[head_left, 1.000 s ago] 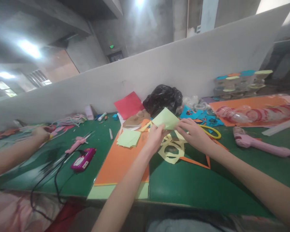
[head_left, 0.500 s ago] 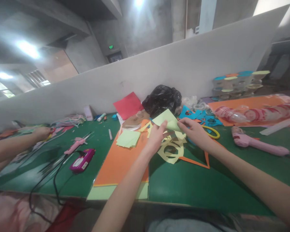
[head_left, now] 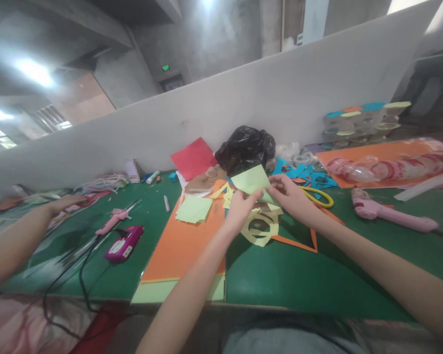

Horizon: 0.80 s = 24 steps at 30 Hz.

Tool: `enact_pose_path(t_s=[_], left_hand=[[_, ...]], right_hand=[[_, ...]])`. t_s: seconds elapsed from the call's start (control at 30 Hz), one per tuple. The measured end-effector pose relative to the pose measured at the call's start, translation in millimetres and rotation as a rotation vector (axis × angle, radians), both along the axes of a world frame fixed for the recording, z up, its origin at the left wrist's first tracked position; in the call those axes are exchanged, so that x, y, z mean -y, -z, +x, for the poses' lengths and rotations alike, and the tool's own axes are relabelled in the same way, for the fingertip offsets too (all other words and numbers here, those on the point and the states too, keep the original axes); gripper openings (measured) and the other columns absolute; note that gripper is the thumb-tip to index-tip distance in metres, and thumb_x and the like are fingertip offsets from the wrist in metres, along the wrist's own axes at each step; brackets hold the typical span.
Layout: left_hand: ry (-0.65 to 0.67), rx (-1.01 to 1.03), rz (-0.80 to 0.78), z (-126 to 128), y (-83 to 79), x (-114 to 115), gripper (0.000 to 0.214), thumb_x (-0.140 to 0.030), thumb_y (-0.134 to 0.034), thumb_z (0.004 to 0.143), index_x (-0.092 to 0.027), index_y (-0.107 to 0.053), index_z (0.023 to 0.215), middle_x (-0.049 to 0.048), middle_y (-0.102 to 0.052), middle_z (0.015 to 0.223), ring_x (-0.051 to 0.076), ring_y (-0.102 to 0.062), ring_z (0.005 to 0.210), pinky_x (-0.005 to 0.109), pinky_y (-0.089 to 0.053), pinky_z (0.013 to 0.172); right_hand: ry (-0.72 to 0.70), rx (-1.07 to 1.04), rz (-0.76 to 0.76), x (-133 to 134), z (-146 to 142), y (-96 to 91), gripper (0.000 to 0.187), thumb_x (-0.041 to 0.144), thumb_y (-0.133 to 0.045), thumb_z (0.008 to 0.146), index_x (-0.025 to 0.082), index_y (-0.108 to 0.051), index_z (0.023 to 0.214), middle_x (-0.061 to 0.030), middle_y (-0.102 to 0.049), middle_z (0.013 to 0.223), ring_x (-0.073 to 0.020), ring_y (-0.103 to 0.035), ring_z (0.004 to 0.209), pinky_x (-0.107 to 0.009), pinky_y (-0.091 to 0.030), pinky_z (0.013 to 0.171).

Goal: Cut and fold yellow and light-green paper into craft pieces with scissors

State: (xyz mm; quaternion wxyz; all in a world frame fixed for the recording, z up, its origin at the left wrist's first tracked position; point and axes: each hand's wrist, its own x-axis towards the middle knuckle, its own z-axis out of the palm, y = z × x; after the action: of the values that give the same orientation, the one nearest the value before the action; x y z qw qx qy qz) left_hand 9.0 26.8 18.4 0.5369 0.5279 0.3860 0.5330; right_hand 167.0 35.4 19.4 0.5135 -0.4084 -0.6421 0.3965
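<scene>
A pale green sheet of paper point(head_left: 251, 179) is raised above the table between my two hands. My left hand point(head_left: 241, 209) pinches its lower left edge, thumb on top. At its right side, my right hand point(head_left: 286, 194) grips the edge with closed fingertips. Beneath them lie cream paper offcuts point(head_left: 260, 228) with rounded holes cut out. Yellow-handled scissors point(head_left: 319, 195) rest just beyond my right hand, their blades hidden. To the left, a small stack of pale green paper pieces point(head_left: 194, 208) sits on orange sheets point(head_left: 173, 250).
A black plastic bag point(head_left: 246, 147), red paper point(head_left: 194, 158) and blue scraps point(head_left: 304, 173) lie behind. Pink glue guns point(head_left: 395, 215) point(head_left: 112, 221) rest on both sides, one near a purple box point(head_left: 124, 244) with cables. A co-worker's arm point(head_left: 25, 231) reaches in from the left.
The pale green sheet has tilted and flattened slightly between my hands, and both hands still hold it. The co-worker's hand at the left has shifted. The view has moved slightly.
</scene>
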Motion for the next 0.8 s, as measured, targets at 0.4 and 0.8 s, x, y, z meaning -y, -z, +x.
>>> enact_pose_path(t_s=[0.4,0.8], left_hand=[[-0.122,-0.075,-0.006,3.8,-1.2,0.8,0.035,-0.038,-0.074,0.079,-0.012,-0.067,0.103,0.0125,-0.074,0.103,0.016,-0.07,0.072,0.028,-0.057,0.064],[-0.154,-0.153,0.007,4.6,-0.8,2.0,0.031,-0.039,-0.07,0.082,-0.012,-0.063,0.095,0.0078,-0.07,0.081,0.013,-0.064,0.057,0.024,-0.046,0.055]], right_hand=[[-0.048,0.106,-0.028,4.0,2.5,-10.4,0.048,0.068,-0.062,0.076,0.019,-0.06,0.077,-0.0007,-0.056,0.072,-0.0153,-0.049,0.067,-0.028,-0.041,0.063],[-0.021,0.168,-0.017,2.3,4.0,-8.2,0.054,0.074,-0.053,0.08,0.021,-0.053,0.07,-0.0018,-0.053,0.07,-0.0168,-0.048,0.067,-0.029,-0.04,0.062]])
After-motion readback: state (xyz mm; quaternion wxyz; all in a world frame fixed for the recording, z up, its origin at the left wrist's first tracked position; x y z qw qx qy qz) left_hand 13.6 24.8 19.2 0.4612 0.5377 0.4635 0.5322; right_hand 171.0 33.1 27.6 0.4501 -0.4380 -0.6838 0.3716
